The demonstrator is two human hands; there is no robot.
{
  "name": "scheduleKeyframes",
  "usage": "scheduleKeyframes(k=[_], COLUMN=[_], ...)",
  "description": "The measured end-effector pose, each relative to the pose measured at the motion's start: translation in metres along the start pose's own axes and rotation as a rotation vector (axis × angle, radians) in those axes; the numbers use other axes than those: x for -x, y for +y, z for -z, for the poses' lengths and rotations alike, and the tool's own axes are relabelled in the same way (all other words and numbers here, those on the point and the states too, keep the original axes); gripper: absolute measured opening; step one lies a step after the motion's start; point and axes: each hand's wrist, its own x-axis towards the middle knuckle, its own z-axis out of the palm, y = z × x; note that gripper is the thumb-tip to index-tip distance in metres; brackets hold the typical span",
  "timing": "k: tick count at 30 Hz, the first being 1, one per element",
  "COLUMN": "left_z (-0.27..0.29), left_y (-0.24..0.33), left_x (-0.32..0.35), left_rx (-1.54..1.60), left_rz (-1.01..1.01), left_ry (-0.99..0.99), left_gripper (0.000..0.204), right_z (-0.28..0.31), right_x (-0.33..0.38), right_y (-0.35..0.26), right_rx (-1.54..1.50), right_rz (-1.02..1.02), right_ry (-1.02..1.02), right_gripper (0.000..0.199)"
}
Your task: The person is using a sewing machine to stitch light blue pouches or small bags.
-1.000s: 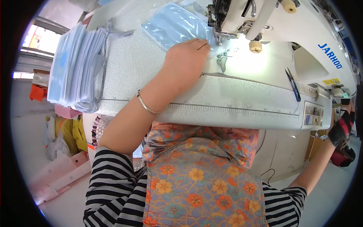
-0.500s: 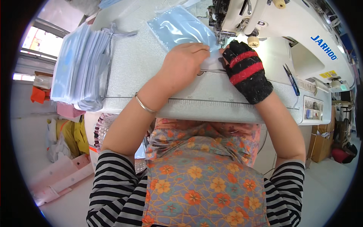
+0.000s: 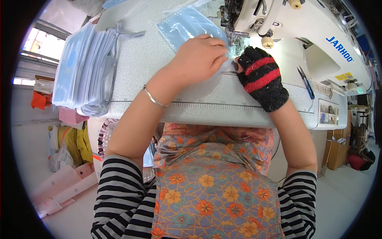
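A glossy light blue flat piece [image 3: 185, 26] with a pale edge lies on the sewing machine bed, its right end near the presser foot [image 3: 238, 40]. My left hand [image 3: 201, 55], bare with a bangle at the wrist, is bent over its near edge, fingers curled onto it and tips slightly blurred. Beside the needle area, my right hand [image 3: 260, 77] wears a black and red striped fingerless glove. Its fingers are curled in at the piece's pale near corner [image 3: 227, 67]; something small and dark shows at its thumb, too hidden to name.
The white sewing machine [image 3: 318, 40] arches over the right. Blue-handled thread snips [image 3: 306, 83] lie right of my hand. A thick tied stack of light blue pieces [image 3: 81, 69] stands at the left. A ruler strip [image 3: 211, 105] runs along the table's front; a small parts tray [image 3: 328, 113] sits right.
My left hand has shifted up and slightly left, its fingers and thumb parting more. My right hand has moved slightly right and down. The blue piece has barely moved.
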Motion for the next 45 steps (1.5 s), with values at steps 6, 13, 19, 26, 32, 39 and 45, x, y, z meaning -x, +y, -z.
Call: scheduleKeyframes(k=[6,13,19,26,32,39,45], left_z=[-0.010,-0.008,-0.010,-0.011,-0.011,-0.016,-0.015], left_y=[-0.010,-0.016,-0.006,0.008,0.010,0.019,0.026], left_x=[0.008,0.010,0.011,0.016,0.021,0.020,0.025], left_rx=[-0.038,-0.021,-0.071,-0.155,-0.182,-0.191,-0.141], left_rz=[-0.073,-0.121,-0.062,0.054,0.033,0.100,0.077], left_ry=[0.035,0.042,0.020,-0.052,-0.003,-0.007,0.007], left_gripper=[0.019,0.019,0.021,0.033,0.033,0.035,0.032], right_z=[0.004,0.002,0.001,0.002,0.001,0.005,0.007], right_x=[-0.003,-0.002,-0.001,0.001,0.001,0.002,0.001], right_y=[-0.010,-0.020,-0.019,-0.018,-0.017,-0.017,-0.016], right_rx=[-0.171,-0.080,-0.097,-0.091,-0.079,-0.094,-0.111], right_rz=[-0.148,-0.050,-0.100,-0.049,-0.042,-0.075,-0.088], right_ry=[-0.009,-0.162,-0.159,-0.172,-0.197,-0.193,-0.187], right_gripper=[0.011,0.034,0.035,0.033,0.034,0.036,0.036])
